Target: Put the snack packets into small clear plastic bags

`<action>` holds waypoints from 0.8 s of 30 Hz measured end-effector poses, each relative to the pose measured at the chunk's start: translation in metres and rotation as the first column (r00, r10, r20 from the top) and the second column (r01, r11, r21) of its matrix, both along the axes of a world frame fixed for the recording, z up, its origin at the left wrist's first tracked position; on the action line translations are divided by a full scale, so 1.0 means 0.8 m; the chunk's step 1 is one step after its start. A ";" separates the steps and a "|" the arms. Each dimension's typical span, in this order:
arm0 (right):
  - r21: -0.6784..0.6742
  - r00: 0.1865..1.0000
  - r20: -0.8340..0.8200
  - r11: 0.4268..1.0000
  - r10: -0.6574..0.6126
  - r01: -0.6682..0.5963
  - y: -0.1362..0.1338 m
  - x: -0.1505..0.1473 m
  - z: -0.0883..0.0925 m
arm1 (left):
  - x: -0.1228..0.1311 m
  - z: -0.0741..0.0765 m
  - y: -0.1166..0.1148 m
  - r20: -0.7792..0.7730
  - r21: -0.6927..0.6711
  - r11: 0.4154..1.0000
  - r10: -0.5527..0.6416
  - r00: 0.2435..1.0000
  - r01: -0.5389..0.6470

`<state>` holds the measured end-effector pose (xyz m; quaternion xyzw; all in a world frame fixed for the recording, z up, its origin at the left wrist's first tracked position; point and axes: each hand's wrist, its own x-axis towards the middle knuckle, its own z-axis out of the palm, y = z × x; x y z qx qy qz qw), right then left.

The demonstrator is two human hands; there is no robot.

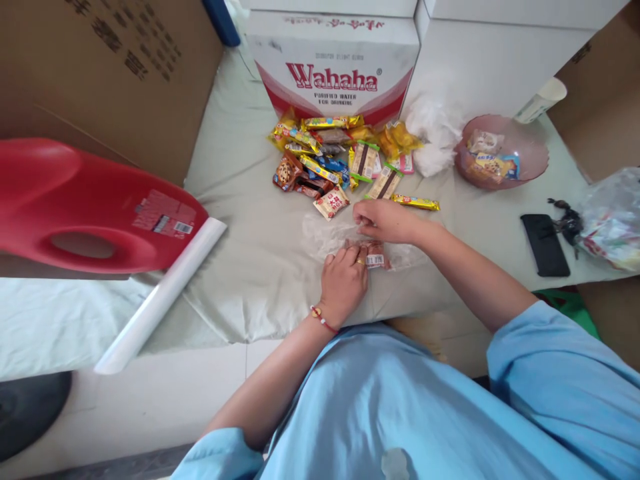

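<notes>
My left hand (343, 280) lies knuckles up on a clear plastic bag (320, 235) spread on the pale cloth, fingers curled down on a reddish snack packet (376, 256) inside it. My right hand (384, 220) rests just beyond, fingers bent, pinching the bag's upper edge. A heap of small wrapped snacks (335, 160) lies right behind both hands.
A Wahaha water carton (334, 67) stands behind the heap. To the right sit crumpled white plastic (434, 133), a pink bowl (530, 143) with packets, a black phone (545, 244) with keys and a filled bag (613, 220). Left: a red stool (75, 207), a film roll (160, 297), brown cartons.
</notes>
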<state>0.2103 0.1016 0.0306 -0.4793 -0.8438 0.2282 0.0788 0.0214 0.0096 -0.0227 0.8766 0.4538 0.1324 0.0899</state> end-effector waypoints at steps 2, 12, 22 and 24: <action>-0.009 0.999 -0.012 0.999 0.044 -0.044 -0.026 -0.005 0.000 | -0.002 -0.002 -0.002 0.003 0.013 1.000 0.011 1.000 -0.011; 0.098 0.999 0.008 0.994 0.046 -0.047 -0.123 -0.014 -0.060 | -0.072 -0.037 -0.014 0.414 -0.206 0.973 0.181 0.892 -0.102; 0.067 0.998 0.067 0.998 0.004 -0.009 -0.126 -0.027 -0.053 | -0.066 -0.015 0.045 0.201 -0.366 0.761 0.626 0.753 -0.535; 0.056 0.999 0.045 0.998 0.002 -0.005 -0.126 -0.024 -0.055 | -0.056 -0.006 0.043 0.175 -0.353 0.791 0.580 0.795 -0.499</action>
